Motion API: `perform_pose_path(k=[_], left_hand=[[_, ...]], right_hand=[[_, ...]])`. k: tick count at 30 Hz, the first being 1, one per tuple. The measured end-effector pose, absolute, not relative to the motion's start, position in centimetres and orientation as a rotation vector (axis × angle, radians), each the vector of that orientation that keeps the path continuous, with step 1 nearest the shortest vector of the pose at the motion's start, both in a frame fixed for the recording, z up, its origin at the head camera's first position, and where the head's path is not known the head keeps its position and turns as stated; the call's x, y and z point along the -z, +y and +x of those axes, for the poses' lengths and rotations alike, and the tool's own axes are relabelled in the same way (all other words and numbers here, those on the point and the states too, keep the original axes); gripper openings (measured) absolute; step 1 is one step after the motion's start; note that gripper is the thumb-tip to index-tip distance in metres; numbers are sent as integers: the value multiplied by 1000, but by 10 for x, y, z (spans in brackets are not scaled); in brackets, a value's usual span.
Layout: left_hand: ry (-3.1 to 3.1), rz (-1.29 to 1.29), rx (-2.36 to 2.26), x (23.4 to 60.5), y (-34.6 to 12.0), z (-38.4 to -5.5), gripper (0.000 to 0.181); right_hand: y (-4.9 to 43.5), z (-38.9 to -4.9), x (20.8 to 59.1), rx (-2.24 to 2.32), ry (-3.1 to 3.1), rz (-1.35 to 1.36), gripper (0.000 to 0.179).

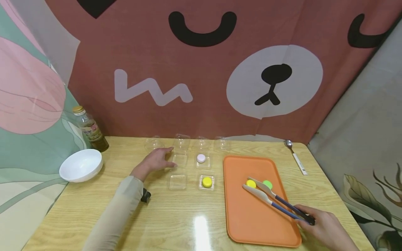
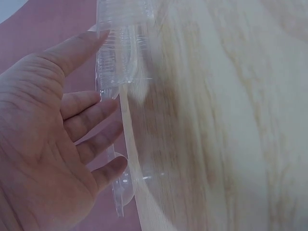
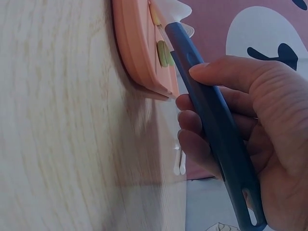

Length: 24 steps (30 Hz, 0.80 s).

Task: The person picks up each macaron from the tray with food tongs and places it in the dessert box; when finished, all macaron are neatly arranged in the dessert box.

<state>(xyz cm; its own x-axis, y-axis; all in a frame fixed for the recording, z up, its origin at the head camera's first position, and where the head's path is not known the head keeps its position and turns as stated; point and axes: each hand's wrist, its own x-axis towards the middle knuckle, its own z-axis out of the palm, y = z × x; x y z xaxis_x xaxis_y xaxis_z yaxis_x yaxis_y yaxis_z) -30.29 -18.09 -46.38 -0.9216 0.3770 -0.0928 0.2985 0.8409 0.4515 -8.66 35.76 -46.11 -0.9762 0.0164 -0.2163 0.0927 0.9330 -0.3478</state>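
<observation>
In the head view my left hand reaches to a clear plastic box, its thumb and index finger spread at the box's left side. The left wrist view shows the fingers loosely bent near the ribbed clear plastic; firm contact is unclear. My right hand holds blue-handled tongs over an orange tray. A yellow macaron lies between the tong tips, whether pinched I cannot tell. Beside the tongs lies a green macaron.
Clear boxes hold a pale pink macaron and a yellow macaron; another clear box stands nearer. Several clear lids line the back edge. A white bowl and bottle stand left, a spoon right.
</observation>
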Motion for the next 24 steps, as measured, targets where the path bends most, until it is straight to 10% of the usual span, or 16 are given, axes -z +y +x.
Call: perform_pose_path(k=[24], left_hand=[[2849, 519, -682, 469, -177, -306, 82]], right_hand=[[356, -85, 454, 586, 3055, -22, 45]])
